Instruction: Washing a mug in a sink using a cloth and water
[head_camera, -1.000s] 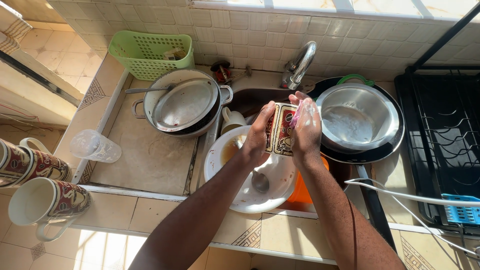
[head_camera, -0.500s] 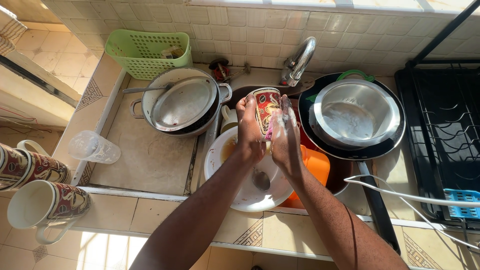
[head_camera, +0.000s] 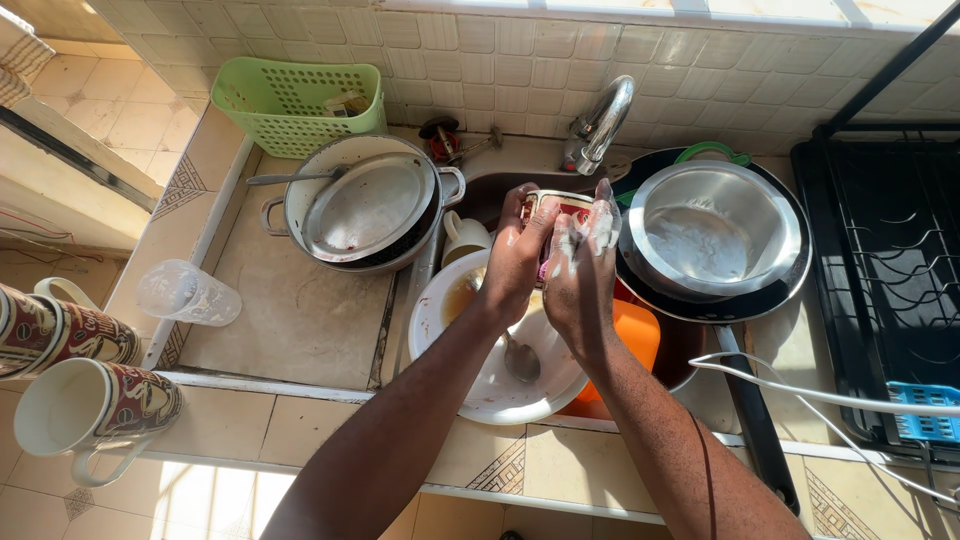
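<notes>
Bare forearms, no sleeves; soap suds coat the right hand (head_camera: 580, 270).

both my forearms reach forward, left hand (head_camera: 517, 255) and soapy right hand (head_camera: 580, 265) cupped together, fingers curled inward.

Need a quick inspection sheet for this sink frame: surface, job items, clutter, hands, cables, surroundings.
Surface: beige tiled counter around a sink full of dishes.
Job's things: red patterned ceramic mug, held over the sink under the metal tap.
Clutter: white plate with a metal spoon; lidded white enamel pot; steel bowl on a black frying pan; orange item; clear plastic cup on its side.
Hands: left hand and soapy right hand both grip the mug.
Cables: white cable across the right counter.
Surroundings: green plastic basket, black dish rack, two patterned mugs at left.
</notes>
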